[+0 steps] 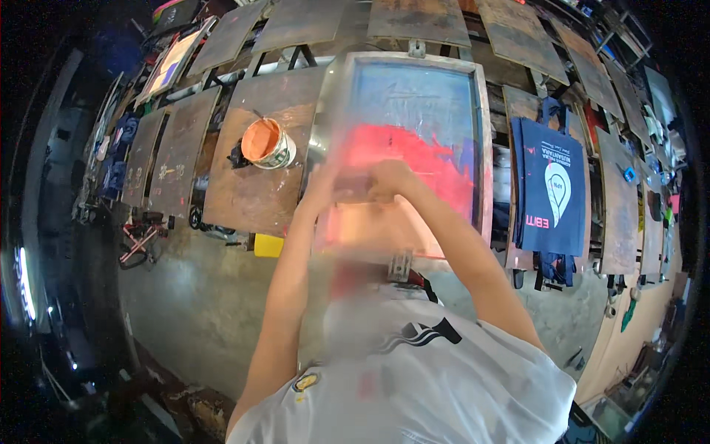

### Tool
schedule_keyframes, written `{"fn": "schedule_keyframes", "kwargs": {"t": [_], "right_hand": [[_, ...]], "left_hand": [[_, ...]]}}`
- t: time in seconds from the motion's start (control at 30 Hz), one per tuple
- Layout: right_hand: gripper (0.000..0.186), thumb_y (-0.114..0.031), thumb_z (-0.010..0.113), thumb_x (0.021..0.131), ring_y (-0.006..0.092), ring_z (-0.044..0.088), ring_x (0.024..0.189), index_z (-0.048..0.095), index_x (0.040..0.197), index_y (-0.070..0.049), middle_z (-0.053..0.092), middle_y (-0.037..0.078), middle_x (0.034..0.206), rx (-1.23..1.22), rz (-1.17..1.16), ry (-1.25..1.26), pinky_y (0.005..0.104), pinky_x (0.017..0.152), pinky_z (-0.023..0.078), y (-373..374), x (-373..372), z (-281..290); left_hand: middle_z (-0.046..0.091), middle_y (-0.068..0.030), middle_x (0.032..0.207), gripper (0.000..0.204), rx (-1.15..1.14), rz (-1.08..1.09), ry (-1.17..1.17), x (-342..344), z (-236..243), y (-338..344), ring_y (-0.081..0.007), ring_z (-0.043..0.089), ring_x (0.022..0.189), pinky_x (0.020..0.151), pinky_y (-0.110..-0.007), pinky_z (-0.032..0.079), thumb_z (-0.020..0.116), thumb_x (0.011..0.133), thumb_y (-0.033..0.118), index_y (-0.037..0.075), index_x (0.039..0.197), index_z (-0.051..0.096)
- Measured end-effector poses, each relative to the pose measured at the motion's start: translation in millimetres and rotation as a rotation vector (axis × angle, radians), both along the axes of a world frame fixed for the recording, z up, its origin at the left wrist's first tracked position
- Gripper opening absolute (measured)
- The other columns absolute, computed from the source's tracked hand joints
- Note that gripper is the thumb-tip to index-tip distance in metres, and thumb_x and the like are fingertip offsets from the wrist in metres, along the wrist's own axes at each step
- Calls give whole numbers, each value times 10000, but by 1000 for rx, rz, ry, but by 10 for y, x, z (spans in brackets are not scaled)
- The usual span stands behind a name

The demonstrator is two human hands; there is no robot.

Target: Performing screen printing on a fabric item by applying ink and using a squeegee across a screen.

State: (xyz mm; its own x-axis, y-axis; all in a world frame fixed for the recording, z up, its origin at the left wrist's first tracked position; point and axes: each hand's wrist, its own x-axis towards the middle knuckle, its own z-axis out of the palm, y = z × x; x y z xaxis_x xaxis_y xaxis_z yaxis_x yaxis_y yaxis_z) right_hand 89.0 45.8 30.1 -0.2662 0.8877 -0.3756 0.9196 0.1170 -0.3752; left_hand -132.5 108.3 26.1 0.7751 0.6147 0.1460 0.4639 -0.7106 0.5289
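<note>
Here we are over the screen (484, 148), lying straight ahead between the tub's board (255, 203) on our left and the navy bags (529, 166) on our right. Both our hands are above it, side by side! Our right hand (390, 181) has its fingers curling downward; our left hand (319, 185) is a blur, and we can't tell whether it's spread or clenched. A dark smear sits between them, too hazy to name, so we can't call a grip for either.

Red ink (377, 144) covers the middle, ragged along its upper right edge. There's the danger, we reckon: uneven pressure from our two hands could leave streaks or thin patches. Lean too hard, and the frame might shift. And watch that open tub (282, 153) of orange ink: a wide swing of our left elbow could tip it!
</note>
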Motion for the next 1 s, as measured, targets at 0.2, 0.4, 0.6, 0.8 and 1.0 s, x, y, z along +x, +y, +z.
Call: {"fn": "schedule_keyframes", "kwargs": {"t": [0.2,0.4,0.6,0.8,1.0], "right_hand": [[519,-409,726,644,367,682,925,652,1060,-108,706,170,974,183,-50,44,496,756,546,-132,-49,-60],[547,-401,702,708,365,678,972,599,1132,-72,698,171,1018,163,-343,38,505,811,547,-369,-3,29],[477,-356,738,701,354,669,1037,641,1093,-101,693,168,1082,127,-337,-46,498,851,548,-152,-113,-96],[436,-335,758,699,334,685,979,653,1062,-116,706,137,1035,158,42,-160,496,823,555,143,-346,177],[459,-343,761,685,371,676,944,638,1047,-90,698,169,999,250,71,-98,504,797,545,49,-143,-13]], "left_hand": [[541,-181,1049,520,53,134,44,-103,50,-199,-405,499,1026,902,-483,402,836,701,284,20,1045,549],[579,-178,1155,578,-173,-29,-167,191,-560,442,-381,511,1158,966,-484,410,832,686,322,27,1111,573],[574,-176,1159,607,-217,6,-153,65,-215,224,-398,506,1128,948,-477,420,833,696,313,54,1174,565],[569,-179,1135,588,51,304,24,-332,-110,-446,-404,504,1023,879,-490,430,821,723,298,53,1193,566],[570,-175,1113,630,4,259,-11,-210,136,-337,-376,498,1096,903,-490,429,825,712,335,33,1187,541]]}}
